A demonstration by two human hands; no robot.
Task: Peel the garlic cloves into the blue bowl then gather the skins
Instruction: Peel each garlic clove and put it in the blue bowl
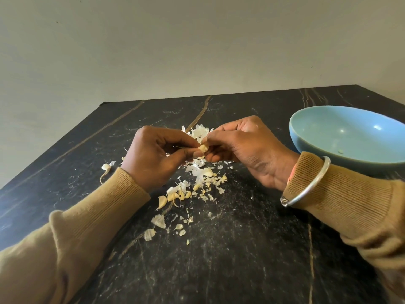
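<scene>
Black marble table [252, 249] lies bare nearside; both hands' grip clamps one garlic clove [203, 147] mid-table.

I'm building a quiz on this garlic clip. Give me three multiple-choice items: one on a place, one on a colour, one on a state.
1. Where is the bowl?
A. by the right hand
B. by the left hand
C. between the sleeves

2. What colour are the sleeves?
A. red
B. tan
C. white

3. What is the garlic clove doing?
A. lying in the bowl
B. lying on the table
C. pinched between both hands

Answers: 1 A, it sits beyond the right hand. 2 B, both cuffs are tan knit. 3 C, left hand and right fingertips meet on it.
</scene>
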